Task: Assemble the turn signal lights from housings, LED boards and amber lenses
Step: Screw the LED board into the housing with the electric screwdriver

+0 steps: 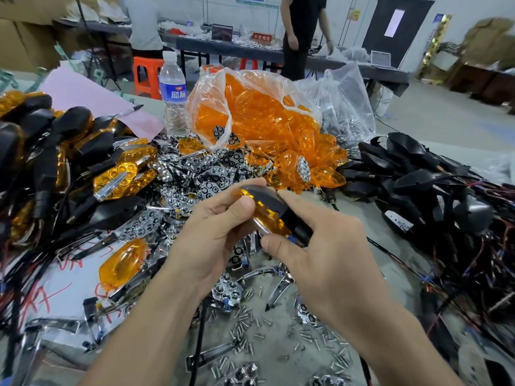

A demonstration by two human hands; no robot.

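Both hands hold one turn signal light above the table's middle: a black housing with an amber lens along its lower side. My left hand grips its left end, thumb on the lens. My right hand grips the right end, index finger laid along the black housing and thumb under it. Loose amber lenses spill from a clear plastic bag behind. Chrome reflector pieces lie heaped in the centre. Black housings with wires pile up at the right. Finished lights lie at the left.
A water bottle stands behind the heap, next to a pink sheet with a marker pen. Small screws are scattered on the near table. A single amber lens lies at lower left. Two people stand at far tables.
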